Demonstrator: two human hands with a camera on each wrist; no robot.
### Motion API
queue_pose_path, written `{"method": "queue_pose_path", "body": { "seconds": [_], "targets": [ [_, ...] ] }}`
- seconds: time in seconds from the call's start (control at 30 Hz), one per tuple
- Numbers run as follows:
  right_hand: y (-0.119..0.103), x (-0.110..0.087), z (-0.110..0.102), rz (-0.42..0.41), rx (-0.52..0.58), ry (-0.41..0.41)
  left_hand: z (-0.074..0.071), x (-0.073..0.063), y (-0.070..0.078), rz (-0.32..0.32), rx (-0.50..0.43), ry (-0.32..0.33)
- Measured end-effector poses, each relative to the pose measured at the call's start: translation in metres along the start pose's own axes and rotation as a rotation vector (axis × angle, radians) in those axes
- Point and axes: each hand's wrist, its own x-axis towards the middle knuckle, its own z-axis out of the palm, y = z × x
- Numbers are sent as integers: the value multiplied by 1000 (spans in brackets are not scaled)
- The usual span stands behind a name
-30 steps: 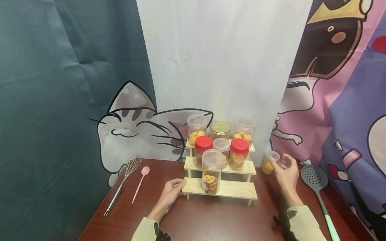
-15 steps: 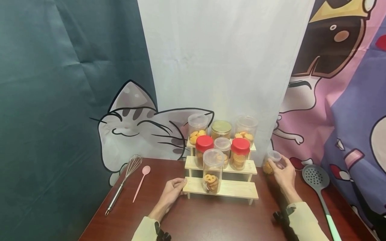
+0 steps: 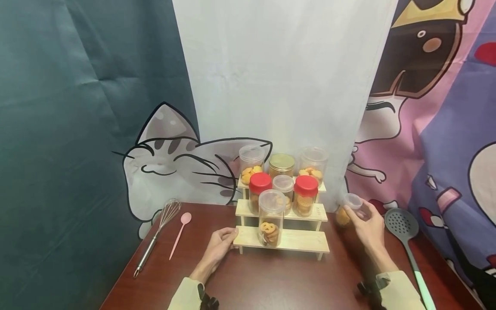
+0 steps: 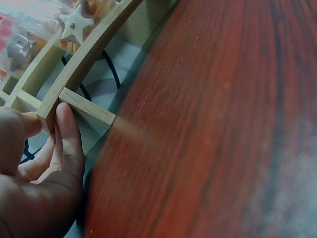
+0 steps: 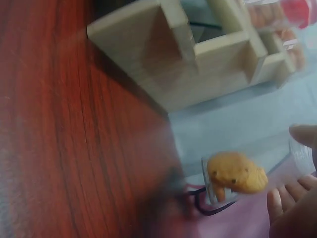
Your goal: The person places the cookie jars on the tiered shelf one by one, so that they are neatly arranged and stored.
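I note my left hand [image 3: 220, 246] fingers gripping the three-tier pale wooden rack [image 3: 288, 243], steadying it; right hand [image 3: 368, 224] fingers pinch the small clear lidded cookie jar [image 3: 348, 209] upright.

right hand [image 3: 368, 224] | was open beside small jar [image 3: 348, 209] | now grips it

table [image 3: 271, 280]: dark red-brown wood grain, semi-gloss. stepped rack [image 3: 286, 242]: pale unfinished wood, matt. jars [image 3: 271, 217]: clear glossy plastic; lids clear, red [image 3: 305, 185] or metallic gold [image 3: 281, 162]. whisk [image 3: 156, 234]: shiny metal wire. spoon [image 3: 179, 234]: matt pink plastic. skimmer [image 3: 403, 228]: matt grey. backdrop [image 3: 77, 107]: creased cloth.
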Motion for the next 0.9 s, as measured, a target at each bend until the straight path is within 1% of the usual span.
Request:
{"method": "queue_pose_path", "body": {
  "seconds": [0.17,0.27,0.37,0.5,0.63,0.73,0.83,0.9],
  "targets": [
    [-12,-17,-5,-81,88,5,-1,1,0,-1,4,12],
    [-18,-30,-6,-118,135,-30,-1,2,-1,-2,8,18],
    [-23,-42,-5,-153,138,-73,-1,3,-1,-5,1,21],
    [-29,-56,0,-200,142,-98,0,3,-1,-4,-7,24],
    [-36,-70,6,-223,179,-150,0,3,-1,-7,-14,25],
    [-41,-80,13,-243,166,-209,1,3,-1,-6,-19,20],
    [-44,-88,22,-289,126,-244,1,3,-1,-6,-20,16],
    [-45,-91,28,-319,135,-269,1,3,-2,-9,-18,15]
  ]
}}
